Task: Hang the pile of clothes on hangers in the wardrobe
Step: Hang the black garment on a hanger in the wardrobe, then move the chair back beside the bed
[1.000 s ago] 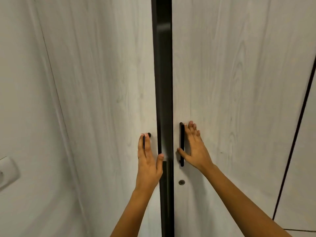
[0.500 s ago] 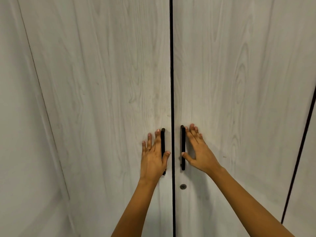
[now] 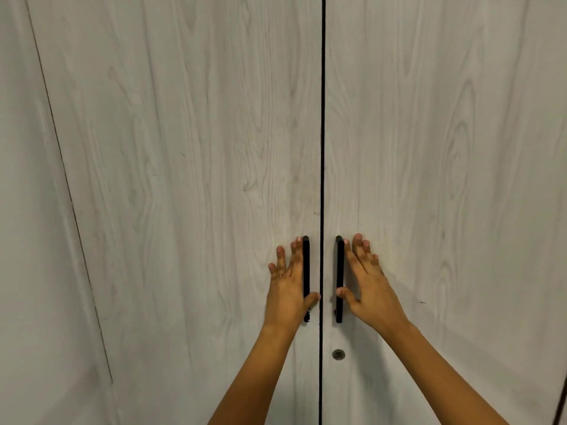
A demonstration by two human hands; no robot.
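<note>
Fingers (image 3: 280,258) of the left hand (image 3: 285,292) and right hand (image 3: 369,291) lie straight, flat on the shut wardrobe doors (image 3: 184,179). No clothes show, so I cannot tell what is left.

L hand (image 3: 287,294), R hand (image 3: 371,291) on doors (image 3: 190,167)

So it's two doors side by side, left door (image 3: 184,179) and right door (image 3: 445,148), meeting at a seam (image 3: 322,118) down the middle. Left handle (image 3: 306,262) and right handle (image 3: 339,265) stand upright either side of it. Left hand (image 3: 288,289) lies flat on the left door, fingers left of its handle, thumb on the seam side; right hand (image 3: 368,286) mirrors it. Lock (image 3: 338,354) sits just below the right handle. Wall (image 3: 24,240) at far left.
</note>
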